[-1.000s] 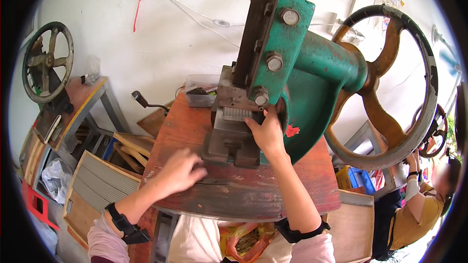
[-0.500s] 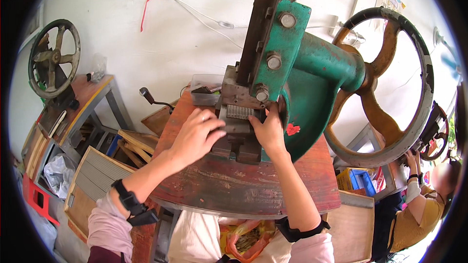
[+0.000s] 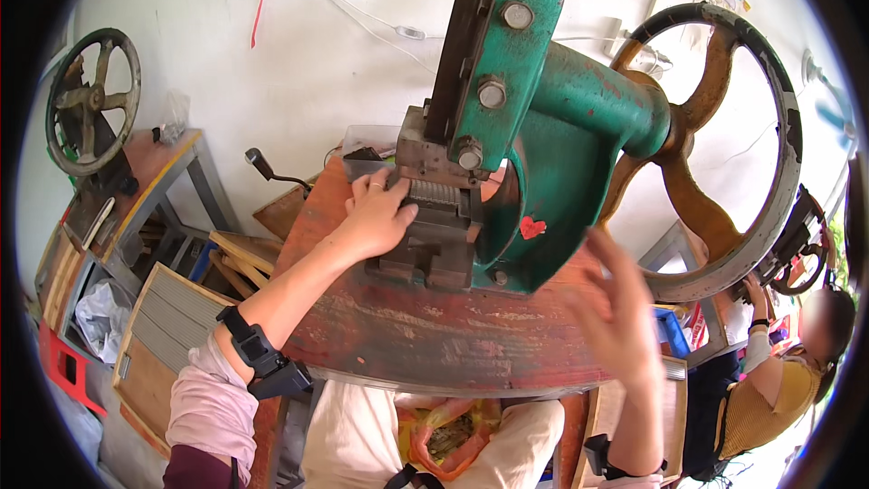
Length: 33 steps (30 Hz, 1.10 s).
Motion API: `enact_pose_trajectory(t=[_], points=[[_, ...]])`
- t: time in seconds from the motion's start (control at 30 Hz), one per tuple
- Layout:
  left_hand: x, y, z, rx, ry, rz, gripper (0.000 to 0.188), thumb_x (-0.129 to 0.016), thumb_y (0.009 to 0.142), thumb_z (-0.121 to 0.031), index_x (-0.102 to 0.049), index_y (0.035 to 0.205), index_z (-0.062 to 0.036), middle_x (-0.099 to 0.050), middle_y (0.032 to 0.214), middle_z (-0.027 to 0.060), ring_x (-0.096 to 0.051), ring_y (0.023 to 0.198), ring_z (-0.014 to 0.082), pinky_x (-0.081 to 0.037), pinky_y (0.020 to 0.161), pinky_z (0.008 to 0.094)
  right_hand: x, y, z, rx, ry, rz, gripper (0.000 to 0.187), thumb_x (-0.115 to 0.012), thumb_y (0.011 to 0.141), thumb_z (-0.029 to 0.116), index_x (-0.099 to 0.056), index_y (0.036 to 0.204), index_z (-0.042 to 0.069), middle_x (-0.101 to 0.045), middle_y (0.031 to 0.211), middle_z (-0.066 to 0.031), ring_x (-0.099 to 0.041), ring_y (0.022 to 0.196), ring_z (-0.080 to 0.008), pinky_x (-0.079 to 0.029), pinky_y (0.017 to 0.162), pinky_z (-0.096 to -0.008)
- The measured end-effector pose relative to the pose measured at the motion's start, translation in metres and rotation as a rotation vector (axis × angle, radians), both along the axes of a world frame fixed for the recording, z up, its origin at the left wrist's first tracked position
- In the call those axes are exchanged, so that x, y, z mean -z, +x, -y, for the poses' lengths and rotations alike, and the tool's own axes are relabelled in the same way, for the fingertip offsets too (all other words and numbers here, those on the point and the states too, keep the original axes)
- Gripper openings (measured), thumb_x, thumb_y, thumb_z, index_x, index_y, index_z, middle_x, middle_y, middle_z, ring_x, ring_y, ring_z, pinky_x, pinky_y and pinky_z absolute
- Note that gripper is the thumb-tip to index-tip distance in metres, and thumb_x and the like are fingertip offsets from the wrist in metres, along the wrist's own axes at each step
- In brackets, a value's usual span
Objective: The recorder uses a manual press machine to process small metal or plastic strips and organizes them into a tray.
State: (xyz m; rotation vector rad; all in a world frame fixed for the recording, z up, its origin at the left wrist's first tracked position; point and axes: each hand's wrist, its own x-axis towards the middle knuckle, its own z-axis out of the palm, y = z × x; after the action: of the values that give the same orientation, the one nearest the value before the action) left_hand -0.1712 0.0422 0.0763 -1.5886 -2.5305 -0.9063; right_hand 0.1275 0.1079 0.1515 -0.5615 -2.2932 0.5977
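Looking down through the head view, I see the left hand (image 3: 373,219) at the left edge of the ribbed metal block (image 3: 436,192), its fingers bent and its thumb held apart from them. The fingertips are partly tucked against the metal, so I cannot tell whether they pinch anything. The block sits on the die base beneath the ram of the green press (image 3: 579,140), and the ram covers whatever of the block lies behind it. The right hand (image 3: 620,312) is smeared by motion over the right side of the desk (image 3: 434,344); I make out spread fingers and nothing between them, well apart from the block. The picture's top edge cuts off the press column, and the dark rim crowds another person (image 3: 778,389) at far right. The left hand hides part of the clear plastic box (image 3: 367,139) behind it.

Counting, I get one ribbed block, three large bolt heads (image 3: 491,91) on the press's front plate, three handwheels (image 3: 701,149), two black wrist straps (image 3: 258,362) and one orange-yellow bag (image 3: 444,453). Its small contents are too jumbled for me to number.
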Motion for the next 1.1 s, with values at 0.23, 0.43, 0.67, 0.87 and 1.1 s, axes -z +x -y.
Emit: enact_pose_trajectory(t=[0.23, 0.43, 0.67, 0.87, 1.1], points=[[0.009, -0.014, -0.001, 0.047, 0.107, 0.217, 0.049, -0.057, 0.086, -0.034, -0.048, 0.13, -0.0134, -0.029, 0.141, 0.0221, -0.018, 0.131, 0.0417, -0.023, 0.101, 0.0552, -0.07, 0.048, 0.0, 0.114, 0.24, -0.448, 0.039, -0.051, 0.089, 0.002, -0.045, 0.127, -0.003, -0.057, 0.118, -0.0153, -0.055, 0.112, -0.0243, -0.047, 0.092, -0.0354], [0.004, -0.014, 0.0, -0.002, 0.098, 0.246, 0.049, -0.063, 0.084, -0.028, -0.051, 0.128, -0.0094, -0.031, 0.141, 0.0203, -0.021, 0.131, 0.0346, -0.042, 0.097, 0.0346, -0.12, 0.054, -0.046, 0.485, 0.901, -0.407, 0.029, -0.052, 0.093, 0.01, -0.055, 0.12, 0.002, -0.06, 0.115, -0.0136, -0.057, 0.107, -0.0211, -0.044, 0.094, -0.0326], [0.01, -0.017, -0.003, 0.058, 0.111, 0.216, 0.053, -0.059, 0.083, -0.039, -0.051, 0.127, -0.0106, -0.029, 0.14, 0.0233, -0.018, 0.131, 0.0411, -0.022, 0.102, 0.0536, -0.209, 0.051, -0.119, 0.89, 0.832, -0.022, 0.065, -0.059, 0.083, 0.044, -0.039, 0.135, 0.012, -0.057, 0.114, -0.019, -0.057, 0.103, -0.0285, -0.047, 0.087, -0.0403], [0.014, -0.006, -0.006, 0.027, 0.067, -0.001, 0.046, -0.05, 0.09, -0.034, -0.049, 0.127, -0.0063, -0.03, 0.14, 0.0234, -0.019, 0.131, 0.0408, -0.023, 0.102, 0.0538, -0.244, 0.029, -0.121, 0.893, 0.465, 0.151, 0.064, -0.054, 0.085, 0.05, -0.035, 0.134, 0.014, -0.05, 0.084, -0.0071, -0.054, 0.068, -0.0133, -0.045, 0.058, -0.0257], [0.011, -0.003, -0.005, -0.001, 0.041, -0.107, 0.048, -0.05, 0.09, -0.032, -0.047, 0.128, -0.0037, -0.032, 0.136, 0.0257, -0.02, 0.129, 0.0419, -0.021, 0.101, 0.0544, -0.251, 0.017, -0.114, 0.856, 0.275, 0.221, 0.051, -0.053, 0.086, 0.047, -0.041, 0.121, 0.011, -0.046, 0.08, -0.0043, -0.051, 0.064, -0.0117, -0.042, 0.056, -0.0248]])
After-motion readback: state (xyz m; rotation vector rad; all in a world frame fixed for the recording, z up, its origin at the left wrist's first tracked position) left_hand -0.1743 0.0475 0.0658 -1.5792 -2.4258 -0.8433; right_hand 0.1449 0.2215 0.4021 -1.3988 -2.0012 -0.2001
